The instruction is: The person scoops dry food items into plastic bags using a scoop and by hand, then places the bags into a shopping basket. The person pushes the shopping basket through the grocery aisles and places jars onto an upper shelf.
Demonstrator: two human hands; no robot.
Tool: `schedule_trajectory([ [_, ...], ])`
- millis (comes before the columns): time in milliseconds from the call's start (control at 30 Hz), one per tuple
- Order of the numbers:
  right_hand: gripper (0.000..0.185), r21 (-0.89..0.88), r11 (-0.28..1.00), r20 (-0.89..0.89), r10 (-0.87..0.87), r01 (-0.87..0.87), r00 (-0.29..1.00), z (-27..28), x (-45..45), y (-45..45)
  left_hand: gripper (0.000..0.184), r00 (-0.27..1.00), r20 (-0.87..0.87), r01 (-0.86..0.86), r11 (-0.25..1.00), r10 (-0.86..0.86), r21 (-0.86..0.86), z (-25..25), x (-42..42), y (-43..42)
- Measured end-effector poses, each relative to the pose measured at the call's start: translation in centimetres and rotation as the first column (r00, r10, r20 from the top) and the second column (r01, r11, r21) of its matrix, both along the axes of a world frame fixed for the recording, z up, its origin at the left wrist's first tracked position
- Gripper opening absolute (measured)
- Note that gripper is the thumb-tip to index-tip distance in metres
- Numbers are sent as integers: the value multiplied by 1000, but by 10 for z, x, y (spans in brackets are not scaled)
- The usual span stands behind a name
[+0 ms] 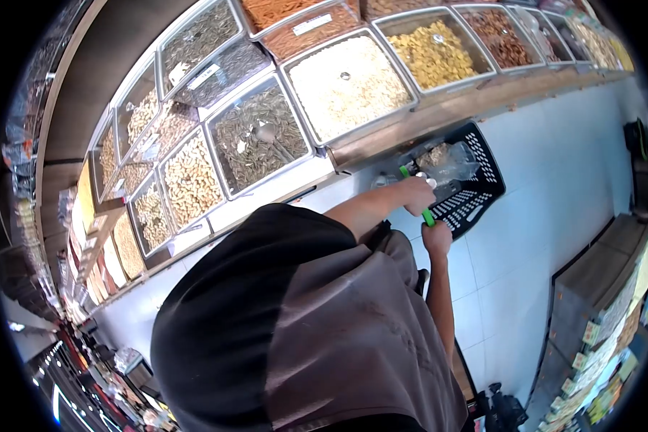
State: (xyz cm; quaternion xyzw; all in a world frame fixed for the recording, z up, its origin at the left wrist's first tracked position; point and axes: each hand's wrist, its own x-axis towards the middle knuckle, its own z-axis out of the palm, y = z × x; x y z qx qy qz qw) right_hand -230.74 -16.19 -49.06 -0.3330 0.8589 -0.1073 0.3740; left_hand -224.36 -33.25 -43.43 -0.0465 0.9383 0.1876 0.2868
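A black perforated shopping basket [493, 173] with a green handle [405, 171] stands on the floor ahead of me. My right hand [438, 236] is closed around the near right end of the handle. Over the handle's middle, my left hand [416, 194] is also closed. A small white thing [430, 183] shows at its fingertips, but I cannot make out what it is. Inside the basket lies a clear plastic bag [459, 162], with brownish contents [433, 156] beside it, partly hidden.
Along the left and top run clear bins of dry goods: peanuts [191, 181], dark seeds [248, 119] with a scoop, pale flakes [345, 83] and yellow pieces [435, 54]. Shelves of packaged goods [605, 345] stand at the right. Pale tiled floor [511, 266] lies between.
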Motion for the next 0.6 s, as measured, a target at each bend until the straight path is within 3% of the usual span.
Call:
schedule_trajectory([
  [367, 30, -23, 996, -22, -89, 89, 996, 0, -56, -33, 17, 999, 7, 37, 997, -38, 61, -27, -65, -33],
  [400, 28, -21, 998, -20, -52, 51, 998, -27, -60, -38, 17, 997, 12, 72, 995, -73, 69, -41, -70, -41],
  [600, 34, 75, 992, 28, -104, 101, 994, -53, -86, -44, 19, 995, 67, 72, 994, -77, 78, -55, -100, -57],
])
